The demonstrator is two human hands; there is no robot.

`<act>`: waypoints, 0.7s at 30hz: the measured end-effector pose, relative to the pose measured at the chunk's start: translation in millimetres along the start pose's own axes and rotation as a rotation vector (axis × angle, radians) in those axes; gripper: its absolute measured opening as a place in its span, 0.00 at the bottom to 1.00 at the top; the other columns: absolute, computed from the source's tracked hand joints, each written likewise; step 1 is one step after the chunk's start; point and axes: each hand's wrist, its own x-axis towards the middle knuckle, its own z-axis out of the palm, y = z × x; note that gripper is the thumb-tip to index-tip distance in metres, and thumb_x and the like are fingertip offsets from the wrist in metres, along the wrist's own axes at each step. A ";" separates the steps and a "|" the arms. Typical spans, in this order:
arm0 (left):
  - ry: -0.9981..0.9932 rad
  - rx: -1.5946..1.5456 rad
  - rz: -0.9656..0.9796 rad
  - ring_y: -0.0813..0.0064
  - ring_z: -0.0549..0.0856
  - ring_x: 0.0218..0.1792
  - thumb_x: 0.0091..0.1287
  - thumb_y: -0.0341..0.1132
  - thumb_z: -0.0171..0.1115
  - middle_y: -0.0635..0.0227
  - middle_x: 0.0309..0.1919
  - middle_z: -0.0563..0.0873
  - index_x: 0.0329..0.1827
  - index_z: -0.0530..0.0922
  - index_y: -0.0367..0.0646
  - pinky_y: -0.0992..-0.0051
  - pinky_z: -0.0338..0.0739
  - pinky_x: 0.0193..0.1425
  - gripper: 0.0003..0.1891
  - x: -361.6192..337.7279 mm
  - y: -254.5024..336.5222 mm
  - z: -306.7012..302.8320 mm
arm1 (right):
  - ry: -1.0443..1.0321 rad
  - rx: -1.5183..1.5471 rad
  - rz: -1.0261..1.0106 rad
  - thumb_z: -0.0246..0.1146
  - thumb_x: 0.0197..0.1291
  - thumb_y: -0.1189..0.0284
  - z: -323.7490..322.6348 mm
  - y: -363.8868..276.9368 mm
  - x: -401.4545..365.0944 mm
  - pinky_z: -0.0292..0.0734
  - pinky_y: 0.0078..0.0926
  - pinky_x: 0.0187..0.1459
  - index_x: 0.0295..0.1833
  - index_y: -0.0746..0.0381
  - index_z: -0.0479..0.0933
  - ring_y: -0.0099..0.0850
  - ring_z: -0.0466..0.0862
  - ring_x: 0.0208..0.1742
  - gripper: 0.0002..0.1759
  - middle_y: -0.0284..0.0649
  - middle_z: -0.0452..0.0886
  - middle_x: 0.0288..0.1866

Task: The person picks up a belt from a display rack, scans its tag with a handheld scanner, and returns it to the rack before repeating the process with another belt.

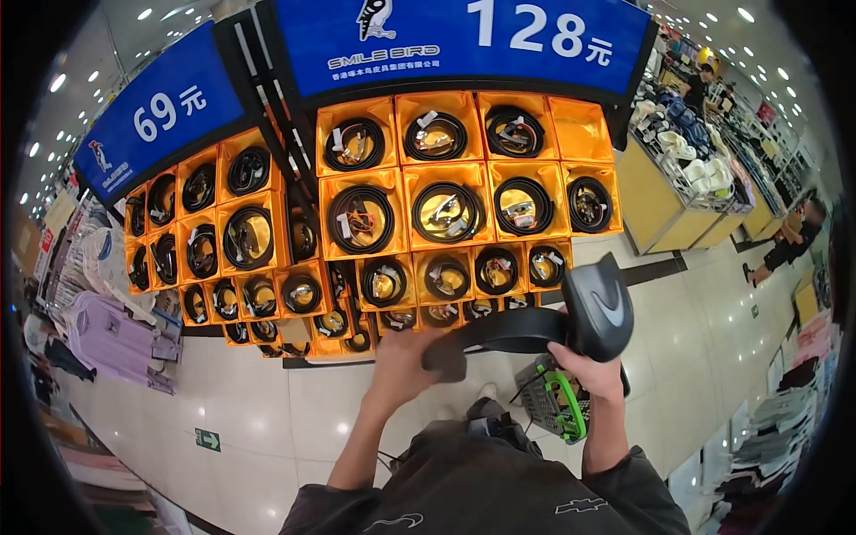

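Observation:
My left hand (401, 366) is wrapped round the left end of a black curved strap-like band (508, 330), which arcs across in front of me. On the right, my right hand (588, 370) grips the band's other side, just under a dark handheld device (599, 308) with a rounded head. Both hands are closed and held at chest height. Behind them stands a display of coiled belts (448, 212) in orange satin-lined boxes (580, 127).
Blue price signs (464, 40) top the displays. A grey basket with a green handle (571, 406) is below my right hand. Purple clothes (111, 330) hang at left. Shoes (709, 174) and a person (789, 241) are at right.

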 end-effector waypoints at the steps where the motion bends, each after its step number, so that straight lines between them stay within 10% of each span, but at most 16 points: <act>1: 0.014 -0.079 0.090 0.52 0.81 0.44 0.40 0.29 0.74 0.56 0.39 0.85 0.55 0.78 0.42 0.59 0.68 0.58 0.31 -9.6 -13.7 17.9 | -0.025 0.022 -0.024 0.71 0.44 0.81 0.1 0.4 -1.9 0.73 0.24 0.51 0.57 0.66 0.73 0.26 0.77 0.47 0.30 0.36 0.76 0.47; 7: -0.333 -0.699 -0.069 0.55 0.78 0.60 0.50 0.33 0.75 0.52 0.57 0.80 0.64 0.70 0.37 0.63 0.69 0.66 0.36 -33.4 -0.7 33.3 | -0.140 0.285 0.095 0.67 0.46 0.78 38.2 3.7 -10.8 0.76 0.18 0.28 0.53 0.66 0.65 0.22 0.77 0.29 0.28 0.38 0.72 0.40; 12: 0.067 -0.940 -0.227 0.67 0.80 0.52 0.53 0.32 0.75 0.57 0.52 0.81 0.59 0.73 0.34 0.68 0.74 0.57 0.30 -62.0 26.6 50.8 | -0.304 0.143 0.110 0.69 0.44 0.81 43.5 28.4 -26.7 0.73 0.25 0.46 0.61 0.69 0.69 0.27 0.76 0.46 0.34 0.39 0.76 0.50; 17: 0.255 -0.980 -0.032 0.71 0.83 0.37 0.55 0.27 0.70 0.62 0.40 0.83 0.48 0.77 0.35 0.73 0.76 0.44 0.18 -45.2 45.6 42.4 | -0.356 0.129 -0.162 0.65 0.41 0.84 49.4 11.3 -25.7 0.76 0.20 0.34 0.53 0.68 0.69 0.23 0.78 0.33 0.28 0.40 0.75 0.41; 21: 0.204 -0.837 -0.017 0.71 0.83 0.36 0.53 0.27 0.72 0.61 0.40 0.83 0.47 0.76 0.34 0.75 0.76 0.42 0.19 -42.0 38.8 56.6 | -0.251 0.438 0.214 0.67 0.43 0.83 38.0 15.5 -28.9 0.71 0.24 0.49 0.52 0.66 0.73 0.25 0.75 0.46 0.25 0.36 0.75 0.45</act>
